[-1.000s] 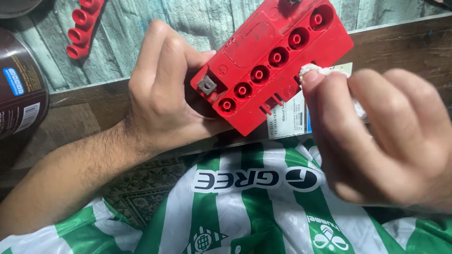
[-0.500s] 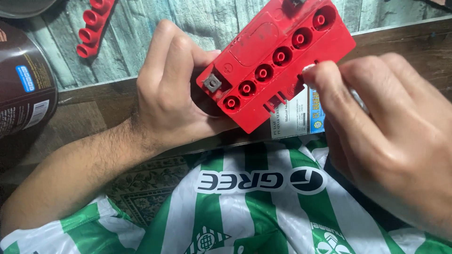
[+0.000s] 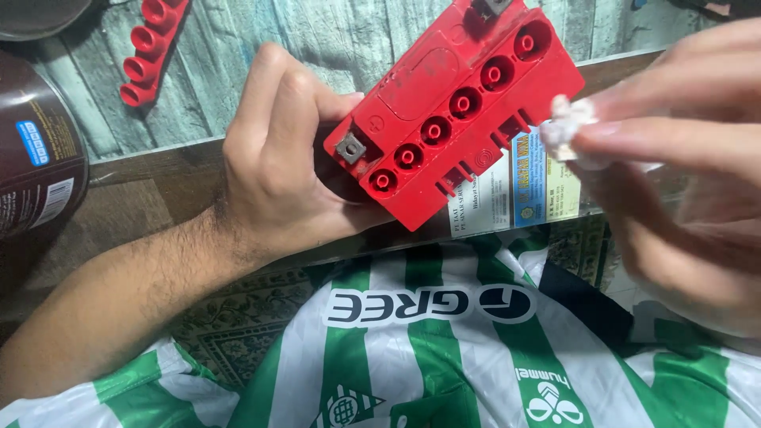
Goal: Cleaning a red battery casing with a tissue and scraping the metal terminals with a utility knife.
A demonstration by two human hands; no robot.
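At far left stands a dark, glossy jar (image 3: 32,158), with a ribbed red plastic cap strip (image 3: 151,47) lying on weathered teal planks (image 3: 261,47) beyond it. The left hand (image 3: 277,174) grasps a boxy red battery (image 3: 460,119) at its near-left end, tilted, six round holes in a row along its top. Just right of the battery, the right hand (image 3: 682,182) pinches a crumpled white wad (image 3: 567,127).
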